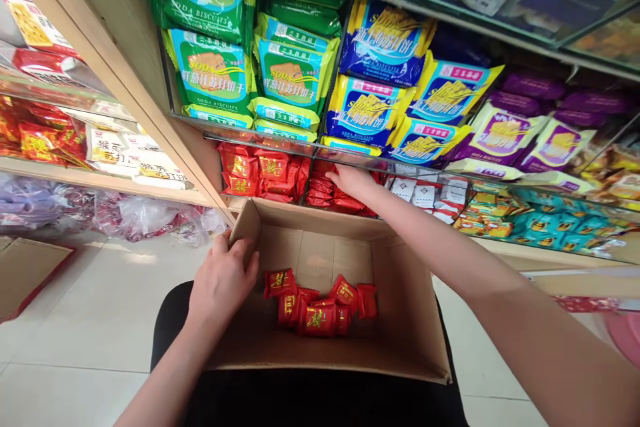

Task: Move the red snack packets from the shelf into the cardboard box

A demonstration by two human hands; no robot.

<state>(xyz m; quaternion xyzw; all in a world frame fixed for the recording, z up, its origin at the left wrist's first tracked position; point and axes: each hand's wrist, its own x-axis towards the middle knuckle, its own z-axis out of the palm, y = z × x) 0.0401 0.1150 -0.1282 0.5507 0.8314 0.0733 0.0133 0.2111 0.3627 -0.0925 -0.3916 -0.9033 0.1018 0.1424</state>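
An open cardboard box (320,217) rests on black-clad legs below the shelf. Its left wall is gripped by my left hand (225,277), fingers outside and thumb over the rim. Inside the box lie several small red wrapped packets (320,317) with gold characters, loosely heaped on the bottom. My right hand (350,181) reaches past the box's far wall into the lowest shelf compartment and touches the red packets (319,195) there. Most of its fingers are hidden among the packets and behind the shelf edge, so its grasp cannot be made out.
Above stand green soda biscuit packs (213,70), blue-and-yellow packs (367,110) and purple packs (505,133). A glass shelf edge (280,147) runs just over my right hand. A wooden upright (127,73) is at left. Plastic-bagged goods (145,213) lie on the floor.
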